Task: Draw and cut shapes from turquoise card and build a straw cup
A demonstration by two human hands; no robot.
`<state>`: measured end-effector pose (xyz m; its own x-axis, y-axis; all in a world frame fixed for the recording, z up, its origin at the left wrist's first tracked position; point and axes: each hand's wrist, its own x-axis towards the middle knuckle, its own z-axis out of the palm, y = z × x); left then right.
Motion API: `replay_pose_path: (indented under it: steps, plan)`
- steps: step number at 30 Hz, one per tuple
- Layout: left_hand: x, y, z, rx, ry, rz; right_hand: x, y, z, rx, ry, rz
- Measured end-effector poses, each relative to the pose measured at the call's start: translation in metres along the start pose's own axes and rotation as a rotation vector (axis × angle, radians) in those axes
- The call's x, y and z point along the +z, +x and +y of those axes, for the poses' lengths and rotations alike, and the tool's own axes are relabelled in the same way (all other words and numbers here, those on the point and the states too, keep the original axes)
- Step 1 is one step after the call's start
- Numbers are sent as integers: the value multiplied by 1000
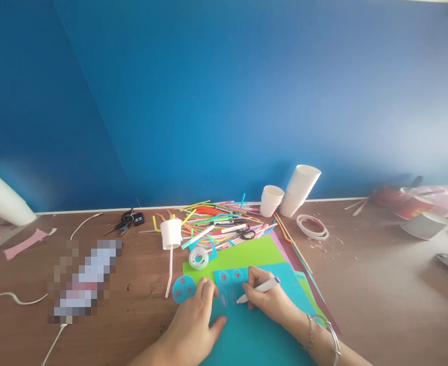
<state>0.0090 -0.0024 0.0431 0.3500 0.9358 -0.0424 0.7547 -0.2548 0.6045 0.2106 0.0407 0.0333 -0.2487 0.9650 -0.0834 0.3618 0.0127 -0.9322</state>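
My right hand (264, 295) is closed around a white marker (260, 290) with a purple end. Its tip touches a blue sheet of paper (246, 335). Two circles with red hearts are drawn near the sheet's upper left, with fainter oval marks below them. On the sheet's left edge rests my left hand (197, 320), thumb spread away from the fingers, holding nothing. Just beyond its knuckles lies a blue paper disc (184, 289) with reddish drawings. A green sheet (239, 256) lies under the blue one.
Behind the paper spreads a pile of colored straws (208, 218) with scissors (247, 233). A tape roll (198, 258), a white cup with straws (171, 234) and stacked cups (300, 190) stand around it. Keys (126, 221) and a pixelated object (88, 279) lie left.
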Motion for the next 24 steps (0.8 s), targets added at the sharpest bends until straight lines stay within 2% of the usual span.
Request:
replay_pose_path:
  steps: [24]
  plan:
    - [-3,1,5,-36,14,-32,5,1,2,32,-1,62]
